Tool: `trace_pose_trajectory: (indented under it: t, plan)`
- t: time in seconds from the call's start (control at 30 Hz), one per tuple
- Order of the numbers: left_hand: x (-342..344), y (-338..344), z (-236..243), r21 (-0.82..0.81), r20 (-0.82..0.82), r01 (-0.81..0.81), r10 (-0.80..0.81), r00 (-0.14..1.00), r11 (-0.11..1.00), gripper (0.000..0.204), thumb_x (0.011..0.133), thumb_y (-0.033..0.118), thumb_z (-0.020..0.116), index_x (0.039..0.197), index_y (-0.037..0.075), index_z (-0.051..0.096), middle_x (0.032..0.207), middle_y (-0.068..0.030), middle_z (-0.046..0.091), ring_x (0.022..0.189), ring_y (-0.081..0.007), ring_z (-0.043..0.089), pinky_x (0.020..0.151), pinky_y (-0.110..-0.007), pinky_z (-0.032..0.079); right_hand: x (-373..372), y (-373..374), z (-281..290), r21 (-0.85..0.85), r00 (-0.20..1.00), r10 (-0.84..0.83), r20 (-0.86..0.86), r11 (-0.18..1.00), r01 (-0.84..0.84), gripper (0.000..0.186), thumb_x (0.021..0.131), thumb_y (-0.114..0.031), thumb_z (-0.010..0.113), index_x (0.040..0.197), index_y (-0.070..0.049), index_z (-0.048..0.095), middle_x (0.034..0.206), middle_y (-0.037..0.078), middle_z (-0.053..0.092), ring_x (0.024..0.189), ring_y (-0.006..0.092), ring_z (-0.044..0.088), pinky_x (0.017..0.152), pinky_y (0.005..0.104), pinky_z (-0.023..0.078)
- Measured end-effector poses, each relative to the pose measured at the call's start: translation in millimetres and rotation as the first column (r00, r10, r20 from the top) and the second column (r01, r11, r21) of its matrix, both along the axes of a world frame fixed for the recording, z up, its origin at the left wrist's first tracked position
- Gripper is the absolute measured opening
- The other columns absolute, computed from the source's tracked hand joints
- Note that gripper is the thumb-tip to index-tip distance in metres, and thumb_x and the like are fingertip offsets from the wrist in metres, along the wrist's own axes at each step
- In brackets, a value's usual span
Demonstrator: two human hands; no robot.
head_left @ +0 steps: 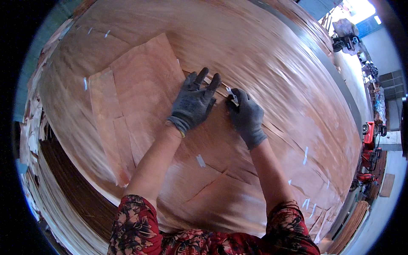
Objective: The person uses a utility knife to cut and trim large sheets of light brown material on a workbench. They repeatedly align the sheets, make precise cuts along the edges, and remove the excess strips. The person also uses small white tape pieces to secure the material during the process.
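A large reddish-brown wood veneer sheet [221, 38] lies spread below my hands, rippled and slit in places. On its left part rests a smaller, loose piece of veneer [144, 72]. My left hand [193, 102], in a dark grey glove, lies with fingers spread at the right edge of that piece, beside a narrow slit. Just right of it, my right hand [246, 114], gloved alike, is closed with its fingers curled. A small whitish strip [233, 97] shows at its fingertips; whether it is tape or a tool I cannot tell.
Short white tape pieces [200, 160] dot the veneer, several near the lower right. Stacked dark sheets [76, 182] show beneath the left edge. A grey strip [327, 59] runs along the far right side. Beyond stand a red machine [369, 131] and a wall [386, 59].
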State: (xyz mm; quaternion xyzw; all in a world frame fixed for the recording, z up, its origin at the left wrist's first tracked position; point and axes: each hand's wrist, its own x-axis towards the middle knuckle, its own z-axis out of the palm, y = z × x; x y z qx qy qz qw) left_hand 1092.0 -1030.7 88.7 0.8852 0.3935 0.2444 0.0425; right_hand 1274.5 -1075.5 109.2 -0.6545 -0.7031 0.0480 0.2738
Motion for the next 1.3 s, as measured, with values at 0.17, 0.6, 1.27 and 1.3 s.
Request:
trace_pose_trajectory:
  t: [0.17,0.6,1.27,1.3]
  plan:
    - [4,0,4,-0.003,-0.033,-0.027,0.027,0.999,1.000,0.065,0.085,0.024,0.056,0.143,0.013,0.029,0.141,-0.0084,0.039,0.134,-0.0329,0.026,0.109,-0.049,0.022,6,2,-2,-0.020,0.945,0.057,-0.323,0.998,-0.067,0.018,0.085,-0.027,0.061,0.095,-0.013,0.064,0.079,0.011,0.068,0.061,0.0294,0.063,0.052,0.0379,0.048]
    - [3,-2,0,0.004,0.135,-0.074,0.073,0.988,0.997,0.064,0.085,0.025,0.054,0.142,0.009,0.029,0.126,-0.0200,0.049,0.130,-0.0328,0.033,0.107,-0.049,0.025,-5,39,13,-0.504,0.465,-0.381,-0.800,0.846,-0.175,0.023,0.082,-0.020,0.065,0.079,0.003,0.068,0.071,0.005,0.064,0.060,0.0099,0.053,0.052,0.0262,0.042]
    - [-3,1,-10,0.068,0.106,-0.106,0.098,0.990,0.992,0.052,0.089,0.022,0.048,0.134,-0.001,0.036,0.132,-0.0224,0.045,0.126,-0.0308,0.040,0.105,-0.046,0.027,-10,88,-20,-0.454,0.789,0.350,0.505,0.885,-0.101,0.020,0.079,-0.029,0.056,0.082,-0.016,0.071,0.085,0.010,0.068,0.077,0.0320,0.065,0.066,0.0404,0.050]
    - [-4,3,-14,0.073,0.095,-0.110,0.103,0.990,0.991,0.053,0.089,0.022,0.048,0.135,-0.001,0.035,0.132,-0.0223,0.045,0.127,-0.0308,0.039,0.106,-0.046,0.027,-17,86,-6,-0.459,0.737,0.398,0.546,0.878,-0.135,0.020,0.079,-0.031,0.057,0.080,-0.016,0.071,0.085,0.010,0.068,0.077,0.0317,0.065,0.065,0.0404,0.050]
